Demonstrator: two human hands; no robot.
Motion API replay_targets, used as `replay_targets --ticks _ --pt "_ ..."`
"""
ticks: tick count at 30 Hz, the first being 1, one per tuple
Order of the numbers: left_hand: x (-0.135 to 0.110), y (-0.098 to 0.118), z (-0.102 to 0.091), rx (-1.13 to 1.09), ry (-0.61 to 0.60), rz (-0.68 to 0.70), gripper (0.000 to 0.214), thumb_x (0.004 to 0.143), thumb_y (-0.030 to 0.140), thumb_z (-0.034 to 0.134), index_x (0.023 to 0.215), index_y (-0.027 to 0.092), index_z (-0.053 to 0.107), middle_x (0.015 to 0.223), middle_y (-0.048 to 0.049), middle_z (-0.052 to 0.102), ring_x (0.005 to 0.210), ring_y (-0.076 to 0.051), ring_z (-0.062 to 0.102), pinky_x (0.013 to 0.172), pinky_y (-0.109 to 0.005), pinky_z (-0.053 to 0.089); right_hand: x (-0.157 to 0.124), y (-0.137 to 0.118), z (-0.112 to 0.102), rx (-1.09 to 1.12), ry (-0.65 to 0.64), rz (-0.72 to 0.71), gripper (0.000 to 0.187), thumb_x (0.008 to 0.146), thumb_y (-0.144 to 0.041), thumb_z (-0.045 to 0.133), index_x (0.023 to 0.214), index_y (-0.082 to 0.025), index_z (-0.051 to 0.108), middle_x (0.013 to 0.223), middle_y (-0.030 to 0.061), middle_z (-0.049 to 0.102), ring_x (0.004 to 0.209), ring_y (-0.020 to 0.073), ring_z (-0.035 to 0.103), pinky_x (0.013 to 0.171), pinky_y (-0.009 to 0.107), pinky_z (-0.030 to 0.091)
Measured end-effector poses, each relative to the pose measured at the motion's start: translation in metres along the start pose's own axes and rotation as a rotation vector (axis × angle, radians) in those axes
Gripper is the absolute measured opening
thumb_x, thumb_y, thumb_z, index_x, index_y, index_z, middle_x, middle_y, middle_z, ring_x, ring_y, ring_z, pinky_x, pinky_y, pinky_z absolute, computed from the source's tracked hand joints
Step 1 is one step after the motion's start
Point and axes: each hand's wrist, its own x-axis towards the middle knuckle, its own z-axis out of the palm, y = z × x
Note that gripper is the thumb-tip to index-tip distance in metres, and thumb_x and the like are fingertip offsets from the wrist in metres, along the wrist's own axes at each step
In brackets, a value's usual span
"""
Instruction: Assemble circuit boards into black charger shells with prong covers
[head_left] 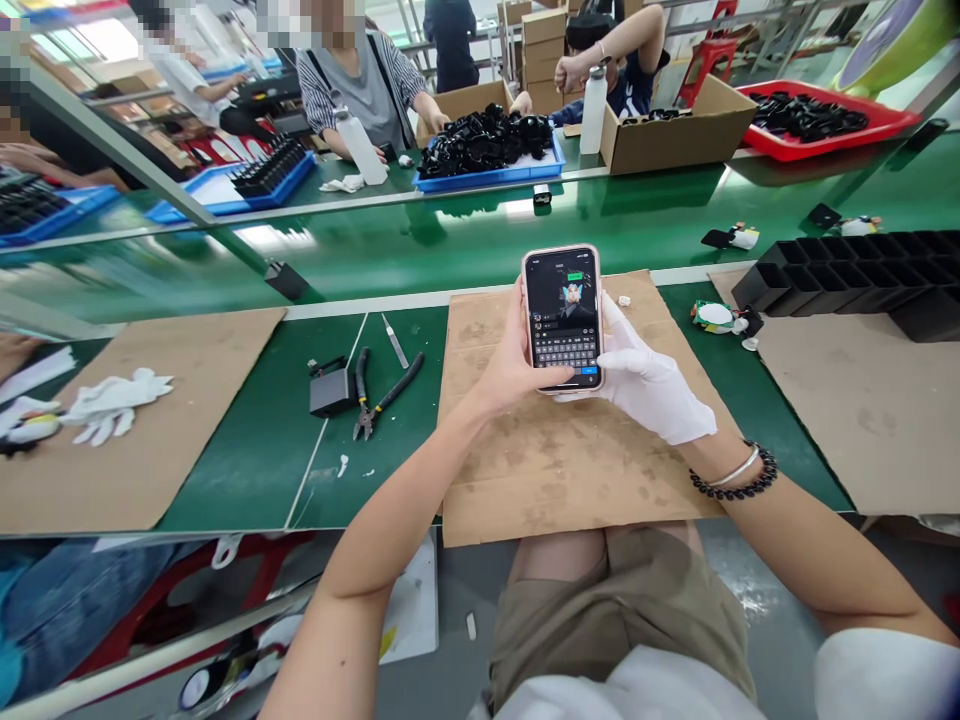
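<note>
A smartphone (564,300) is held upright between both hands, its screen lit with a chat and a keyboard. My left hand (514,355), bare, grips its left side, with the thumb on the lower screen. On the other side, my right hand (649,385) wears a white glove and is closed around the phone's right edge, its thumb near the keyboard. Beneath them a sheet of cardboard (577,460) covers the green bench. Left of the cardboard lie pliers (367,405) with spread handles, a small black box (332,390) and a tweezer-like tool (394,342).
Black rectangular cases (847,270) stand in rows at the right. A small circuit part (716,317) lies beside them. White gloves (116,405) rest on the left cardboard. Across the green conveyor (420,245), people sit behind a blue tray (487,180) of black parts and a red tray (885,122).
</note>
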Motion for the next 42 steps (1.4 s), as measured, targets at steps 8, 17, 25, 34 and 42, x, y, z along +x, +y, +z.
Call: replay_targets --ticks 8,17,25,34,42 --pt "0.001 -0.002 -0.001 0.095 0.007 0.008 0.128 0.063 0.044 0.095 0.162 0.034 0.015 0.17 -0.0088 0.022 0.158 -0.037 0.023 0.126 -0.049 0.032 -0.001 0.001 -0.002 0.044 0.001 0.01 0.097 0.082 -0.023 0.065 0.164 -0.045 0.017 0.161 -0.0053 0.047 0.133 0.0295 0.061 0.099 0.053 0.062" --pt "0.0 -0.006 0.001 0.283 0.044 0.084 0.123 0.068 0.041 0.093 0.161 0.029 0.014 0.171 -0.0113 0.016 0.161 -0.038 0.012 0.132 -0.046 0.022 -0.002 0.003 -0.001 0.051 -0.014 -0.002 0.097 0.083 -0.022 0.066 0.164 -0.043 0.017 0.162 -0.0044 0.046 0.135 0.0304 0.059 0.102 0.052 0.06" --pt "0.001 -0.008 0.0 0.24 0.026 0.073 0.13 0.065 0.051 0.095 0.161 0.026 0.011 0.168 -0.0146 0.02 0.161 -0.043 0.009 0.131 -0.055 0.02 -0.002 0.006 -0.002 0.053 -0.017 -0.009 0.097 0.083 -0.02 0.063 0.164 -0.043 0.015 0.16 -0.0034 0.047 0.136 0.0316 0.057 0.105 0.055 0.057" --pt "0.005 0.007 0.007 -0.418 0.188 -0.114 0.047 0.092 0.047 0.061 0.133 0.024 0.055 0.14 -0.004 0.063 0.144 -0.032 0.051 0.119 -0.046 0.046 -0.003 -0.002 0.0 0.078 -0.041 0.061 0.09 0.082 -0.025 0.058 0.161 -0.047 0.022 0.159 -0.0049 0.048 0.129 0.0325 0.063 0.096 0.061 0.06" --pt "-0.002 0.005 0.021 -0.599 0.209 -0.193 0.075 0.09 0.056 0.067 0.155 0.036 0.038 0.131 -0.0027 0.071 0.117 -0.032 0.071 0.102 -0.05 0.058 -0.005 0.009 0.009 0.175 -0.023 0.083 0.108 0.082 -0.019 0.065 0.159 -0.061 0.002 0.169 -0.0095 0.029 0.11 0.0235 0.071 0.082 0.051 0.067"
